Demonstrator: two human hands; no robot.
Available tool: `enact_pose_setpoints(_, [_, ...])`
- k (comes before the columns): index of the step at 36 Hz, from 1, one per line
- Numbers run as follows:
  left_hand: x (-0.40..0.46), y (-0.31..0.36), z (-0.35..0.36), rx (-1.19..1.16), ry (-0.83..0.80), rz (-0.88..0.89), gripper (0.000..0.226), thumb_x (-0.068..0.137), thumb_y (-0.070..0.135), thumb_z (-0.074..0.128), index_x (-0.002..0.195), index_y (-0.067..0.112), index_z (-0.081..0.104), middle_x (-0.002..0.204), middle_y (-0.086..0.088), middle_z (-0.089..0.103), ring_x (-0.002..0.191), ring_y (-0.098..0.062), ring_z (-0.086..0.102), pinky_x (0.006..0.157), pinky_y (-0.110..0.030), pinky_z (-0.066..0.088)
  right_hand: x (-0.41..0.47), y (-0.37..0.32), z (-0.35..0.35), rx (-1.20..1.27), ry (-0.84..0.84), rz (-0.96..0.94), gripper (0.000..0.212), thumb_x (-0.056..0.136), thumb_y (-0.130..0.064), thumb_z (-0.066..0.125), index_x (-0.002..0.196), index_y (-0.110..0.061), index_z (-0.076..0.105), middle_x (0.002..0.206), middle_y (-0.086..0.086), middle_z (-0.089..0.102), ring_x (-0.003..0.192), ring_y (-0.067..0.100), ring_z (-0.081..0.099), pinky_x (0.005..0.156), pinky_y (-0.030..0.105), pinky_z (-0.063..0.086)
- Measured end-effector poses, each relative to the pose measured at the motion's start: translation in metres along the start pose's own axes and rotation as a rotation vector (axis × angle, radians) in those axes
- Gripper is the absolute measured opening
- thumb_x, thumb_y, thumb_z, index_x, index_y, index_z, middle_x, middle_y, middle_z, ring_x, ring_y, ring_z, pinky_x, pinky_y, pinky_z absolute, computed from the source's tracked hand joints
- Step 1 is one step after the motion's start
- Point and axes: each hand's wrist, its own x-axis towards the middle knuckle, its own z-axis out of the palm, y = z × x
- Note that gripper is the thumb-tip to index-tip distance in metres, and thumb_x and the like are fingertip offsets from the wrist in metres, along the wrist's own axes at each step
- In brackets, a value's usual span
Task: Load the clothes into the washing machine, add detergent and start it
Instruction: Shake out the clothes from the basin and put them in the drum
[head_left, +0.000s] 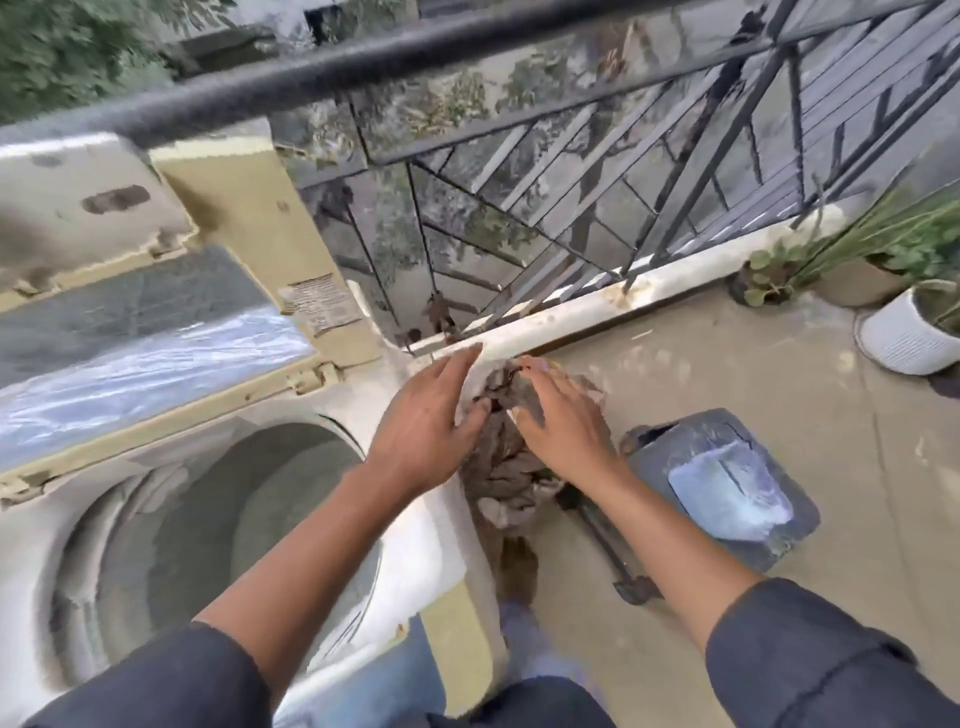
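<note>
A top-loading washing machine (447, 525) stands at the left with its lid (156, 332) raised and its round drum (218, 525) open. A bundle of brown and white clothes (501, 467) hangs beside the machine's right edge. My left hand (431, 421) reaches over the machine's corner with fingers extended, touching the top of the bundle. My right hand (558, 421) lies on the clothes from the right, fingers spread. A grey detergent container (727, 478) with a pale label lies on the floor to the right of the clothes.
A dark metal railing (571, 171) runs behind the machine along the balcony's edge, above a low white kerb (649, 296). Potted plants, one in a white pot (898, 338), stand at the far right. The concrete floor (727, 374) spreads between kerb and container.
</note>
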Motion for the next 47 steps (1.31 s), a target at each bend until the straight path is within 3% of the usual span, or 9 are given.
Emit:
enact_pose_setpoints(3, [0.027, 0.009, 0.026, -0.077, -0.069, -0.091, 0.061, 0.103, 0.037, 0.056, 0.161, 0.025, 0.04, 0.153, -0.006, 0.058, 0.14, -0.029, 0.054, 0.113, -0.037, 0.042, 0.018, 0.038, 0.016, -0.017, -0.07, 0.068, 0.049, 0.1, -0.035, 0.059, 0.145, -0.017, 0.051, 0.139, 0.008, 0.062, 0.128, 0.032, 0.056, 0.099, 0.04, 0.047])
enact_pose_setpoints(14, [0.112, 0.006, 0.14, -0.391, -0.181, -0.515, 0.053, 0.102, 0.031, 0.064, 0.154, 0.024, 0.051, 0.148, -0.004, 0.06, 0.138, -0.025, 0.054, 0.101, -0.023, 0.037, 0.062, 0.155, 0.135, 0.029, -0.38, 0.217, 0.039, 0.096, -0.032, 0.061, 0.132, -0.019, 0.052, 0.122, 0.01, 0.066, 0.119, 0.034, 0.061, 0.093, 0.046, 0.054])
enact_pose_setpoints(18, [0.138, -0.007, 0.18, -0.488, -0.162, -0.668, 0.052, 0.102, 0.032, 0.064, 0.152, 0.028, 0.051, 0.152, -0.001, 0.057, 0.141, -0.025, 0.052, 0.116, -0.036, 0.042, 0.087, 0.176, 0.165, 0.009, -0.451, 0.241, 0.044, 0.099, -0.033, 0.06, 0.139, -0.016, 0.051, 0.138, 0.015, 0.059, 0.127, 0.038, 0.056, 0.096, 0.044, 0.049])
enact_pose_setpoints(25, [0.152, -0.031, 0.232, -0.565, -0.116, -0.801, 0.046, 0.093, 0.035, 0.061, 0.14, 0.032, 0.062, 0.128, 0.014, 0.066, 0.122, -0.012, 0.06, 0.113, -0.033, 0.045, 0.137, 0.206, 0.226, 0.016, -0.545, 0.344, 0.076, 0.096, -0.039, 0.066, 0.158, -0.021, 0.026, 0.145, 0.022, 0.047, 0.135, 0.044, 0.049, 0.106, 0.051, 0.048])
enact_pose_setpoints(29, [0.153, -0.036, 0.251, -0.572, -0.116, -0.828, 0.05, 0.098, 0.026, 0.064, 0.147, 0.03, 0.057, 0.145, 0.003, 0.065, 0.135, -0.021, 0.059, 0.114, -0.034, 0.045, 0.153, 0.211, 0.248, 0.014, -0.589, 0.402, 0.082, 0.095, -0.027, 0.069, 0.161, -0.032, 0.021, 0.149, 0.024, 0.041, 0.136, 0.047, 0.046, 0.107, 0.051, 0.045])
enact_pose_setpoints(34, [0.147, -0.036, 0.256, -0.632, -0.177, -0.841, 0.057, 0.098, 0.026, 0.064, 0.154, 0.026, 0.051, 0.15, 0.006, 0.059, 0.137, -0.013, 0.055, 0.108, -0.023, 0.038, 0.153, 0.214, 0.259, 0.07, -0.505, 0.347, 0.039, 0.088, 0.0, 0.054, 0.122, -0.017, 0.059, 0.111, 0.021, 0.068, 0.104, 0.041, 0.067, 0.086, 0.046, 0.057])
enact_pose_setpoints(38, [0.14, -0.038, 0.246, -0.612, -0.237, -0.868, 0.066, 0.1, 0.024, 0.066, 0.161, 0.025, 0.041, 0.158, 0.002, 0.051, 0.144, -0.018, 0.05, 0.12, -0.035, 0.04, 0.144, 0.204, 0.243, 0.163, -0.428, 0.378, 0.039, 0.085, 0.002, 0.058, 0.111, -0.02, 0.076, 0.101, 0.01, 0.076, 0.094, 0.033, 0.07, 0.082, 0.037, 0.059])
enact_pose_setpoints(41, [0.136, -0.039, 0.234, -0.679, -0.263, -0.904, 0.086, 0.089, 0.026, 0.076, 0.163, 0.024, 0.034, 0.156, -0.004, 0.053, 0.14, -0.024, 0.054, 0.119, -0.046, 0.045, 0.132, 0.188, 0.211, 0.261, -0.402, 0.347, 0.032, 0.088, -0.008, 0.064, 0.113, -0.02, 0.078, 0.103, 0.005, 0.078, 0.093, 0.026, 0.07, 0.082, 0.033, 0.056])
enact_pose_setpoints(47, [0.122, -0.031, 0.207, -0.765, -0.222, -0.862, 0.11, 0.075, -0.002, 0.089, 0.161, 0.025, 0.026, 0.135, 0.01, 0.046, 0.136, -0.021, 0.052, 0.116, -0.039, 0.046, 0.09, 0.141, 0.118, 0.417, -0.314, 0.253, 0.012, 0.088, -0.017, 0.072, 0.082, -0.007, 0.068, 0.066, -0.002, 0.064, 0.057, 0.009, 0.051, 0.06, 0.029, 0.046])
